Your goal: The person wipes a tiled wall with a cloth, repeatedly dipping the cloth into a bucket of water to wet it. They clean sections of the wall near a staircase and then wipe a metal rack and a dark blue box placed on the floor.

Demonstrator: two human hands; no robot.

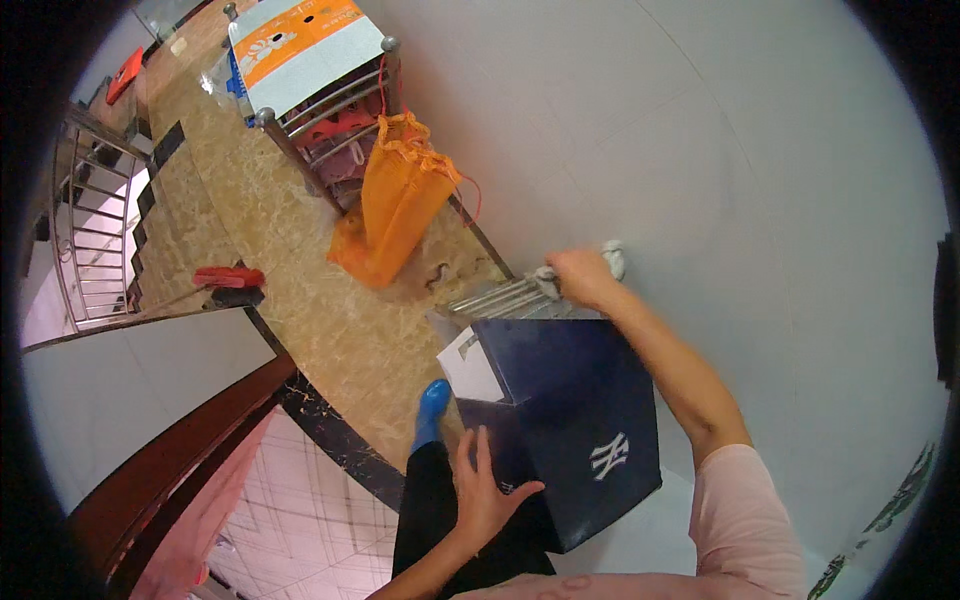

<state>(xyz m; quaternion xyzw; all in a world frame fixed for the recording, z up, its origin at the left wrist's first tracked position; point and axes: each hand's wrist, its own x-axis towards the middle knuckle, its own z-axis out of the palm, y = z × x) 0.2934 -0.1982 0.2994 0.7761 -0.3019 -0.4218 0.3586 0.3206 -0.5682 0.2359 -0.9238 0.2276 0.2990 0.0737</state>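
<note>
Close before me stands a navy blue box (589, 420) bearing white logos, with a white patch (472, 367) at its left corner. My right hand (583, 276) is closed around a pale cloth (615, 259) beyond the box, beside the wall. Under the cloth are the metal bars of a rack (491, 301); the box hides most of that rack. Over the box's left side, my left hand (484, 487) has its fingers spread and grips nothing. Whether its fingertips touch the box I cannot tell.
A metal rack (300, 161) with a white and orange carton (307, 52) on top stands farther along the wall (675, 150). An orange drawstring bag (397, 202) hangs at its side. On the marble floor (330, 330) lies a red brush head (229, 277). A stair railing (97, 240) is at left.
</note>
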